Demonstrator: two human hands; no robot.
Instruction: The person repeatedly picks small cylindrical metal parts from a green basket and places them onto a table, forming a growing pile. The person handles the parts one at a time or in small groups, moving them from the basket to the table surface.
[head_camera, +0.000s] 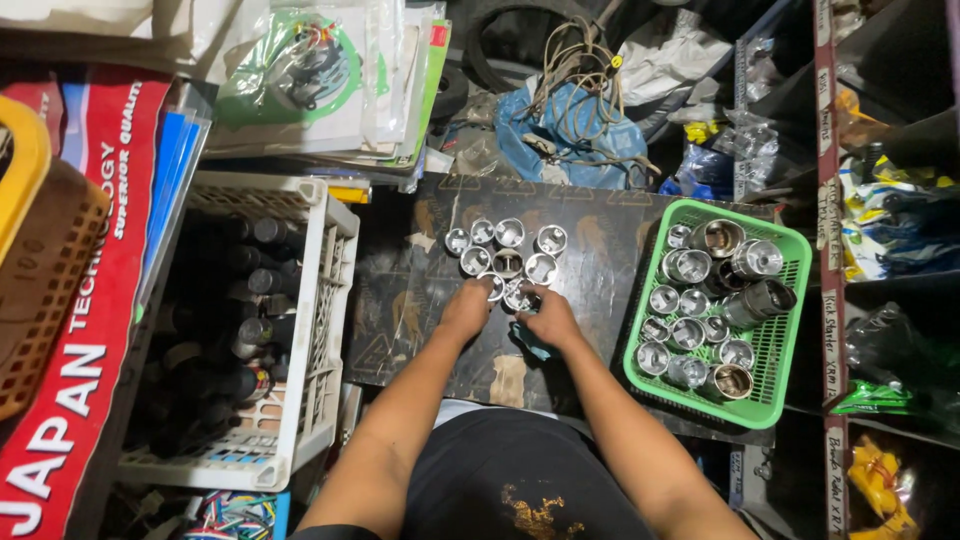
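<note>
A white crate (300, 330) of dark bottles stands left. On the dark worktop (600, 270), the left hand (468, 308) and right hand (548, 320) each close their grip on a piston (518, 296) in the cluster's near row. A green basket (780, 330) holds more, right.

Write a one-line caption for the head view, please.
Both hands, left and right, handle metal pistons on a dark board beside a green basket.

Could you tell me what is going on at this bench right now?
A person has both hands on a cluster of shiny metal cups set upright on a dark board. The left hand and right hand meet at the nearest cups. A green basket to the right holds more cups, and a white crate of dark parts sits left.
</note>
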